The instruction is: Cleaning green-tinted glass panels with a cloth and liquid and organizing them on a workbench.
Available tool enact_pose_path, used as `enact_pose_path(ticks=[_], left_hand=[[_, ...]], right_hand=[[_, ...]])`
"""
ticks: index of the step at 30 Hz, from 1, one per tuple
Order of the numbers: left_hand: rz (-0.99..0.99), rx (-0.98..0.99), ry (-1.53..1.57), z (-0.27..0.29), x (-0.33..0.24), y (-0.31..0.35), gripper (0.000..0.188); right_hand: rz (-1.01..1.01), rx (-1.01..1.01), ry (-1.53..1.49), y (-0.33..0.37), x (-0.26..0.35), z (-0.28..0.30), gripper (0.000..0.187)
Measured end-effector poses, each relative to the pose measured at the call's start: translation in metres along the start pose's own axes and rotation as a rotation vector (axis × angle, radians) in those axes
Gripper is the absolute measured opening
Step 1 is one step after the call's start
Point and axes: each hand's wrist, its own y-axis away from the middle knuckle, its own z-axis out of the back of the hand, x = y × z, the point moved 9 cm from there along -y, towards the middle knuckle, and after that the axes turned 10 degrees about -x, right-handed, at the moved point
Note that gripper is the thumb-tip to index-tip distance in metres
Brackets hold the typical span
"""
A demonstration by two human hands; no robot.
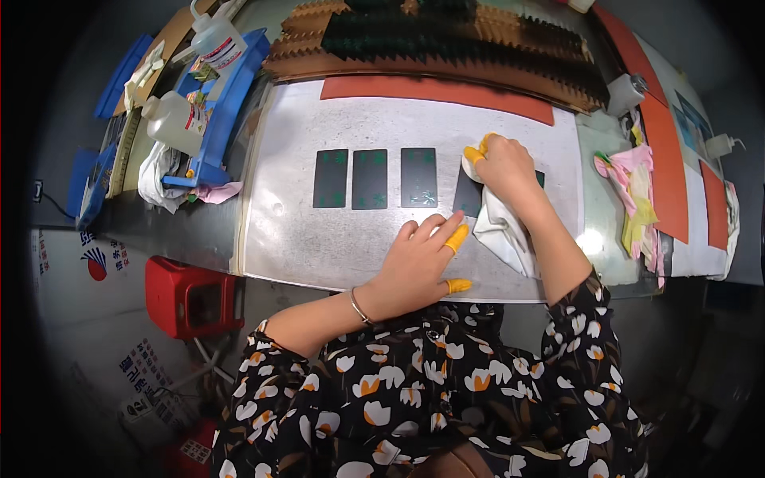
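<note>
My right hand, with yellow finger cots on its fingertips, grips a bunched white cloth. The cloth lies over the right part of a slightly tilted dark panel. My left hand is open, palm down, with yellow finger cots on two digits; a fingertip rests at that panel's lower edge. To the left lie three dark rectangular panels with green marks: a left one, a middle one and a right one. A dark green-edged piece shows behind my right wrist, mostly hidden.
A white work sheet covers the table. Behind it stands a brown notched rack with dark panels. A blue tray with bottles is at left; a grey bottle and pink-yellow cloths are at right. A red stool stands below left.
</note>
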Motion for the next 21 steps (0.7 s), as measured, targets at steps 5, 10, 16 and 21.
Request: enact_pose_path(ticks=[5, 10, 16, 21], left_hand=[[0.015, -0.013, 0.041, 0.002, 0.004, 0.011, 0.060], [-0.012, -0.057, 0.206, 0.008, 0.009, 0.021, 0.061], [0.103, -0.148, 0.054, 0.038, 0.044, 0.041, 0.059], [0.121, -0.080, -0.042, 0.034, 0.042, 0.050, 0.058]], right_hand=[[0.017, -0.014, 0.018, 0.031, 0.016, 0.000, 0.021], [0.018, 0.046, 0.020, 0.063, 0.021, -0.003, 0.021], [0.115, 0.241, 0.064, 0.099, 0.037, -0.011, 0.020], [0.327, 0.173, 0.013, 0.068, 0.082, 0.006, 0.022]])
